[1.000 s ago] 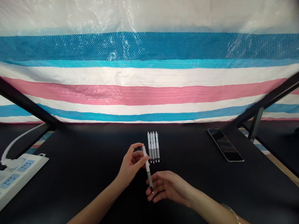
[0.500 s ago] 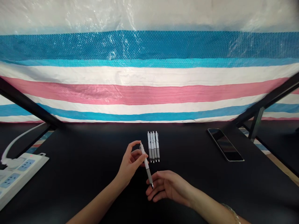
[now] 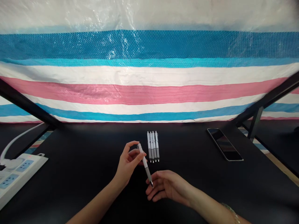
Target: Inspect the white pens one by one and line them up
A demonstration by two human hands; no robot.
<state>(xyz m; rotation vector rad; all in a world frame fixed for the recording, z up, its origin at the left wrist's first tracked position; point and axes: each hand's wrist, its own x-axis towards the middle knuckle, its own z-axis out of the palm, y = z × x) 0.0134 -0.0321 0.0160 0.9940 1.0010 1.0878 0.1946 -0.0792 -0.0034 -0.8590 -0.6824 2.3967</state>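
Note:
My left hand (image 3: pixel 130 158) holds a white ballpoint pen (image 3: pixel 144 160) with a grey grip, pinched between thumb and fingers. The pen slants, with its metal tip down to the right. The left index fingertip rests on the push button at its top. My right hand (image 3: pixel 167 186) is open beside the tip, palm turned inward, fingers apart and loosely curved. The tip passes in front of the right fingers; whether they touch it I cannot tell. Just beyond, several matching pens (image 3: pixel 153 147) lie side by side in a row, tips toward me.
A black smartphone (image 3: pixel 225 144) lies at the right of the black table (image 3: pixel 93 146). At the left edge is a white power strip (image 3: pixel 21 174) with a plugged-in cable (image 3: pixel 22 135). Behind the table hangs a striped plastic sheet (image 3: pixel 149 93), with dark frame bars (image 3: pixel 263 96) at the sides.
My left hand and the pen's upper end have shifted slightly left. The index finger sits lower on the button, which looks pressed in. My right hand has stayed in place.

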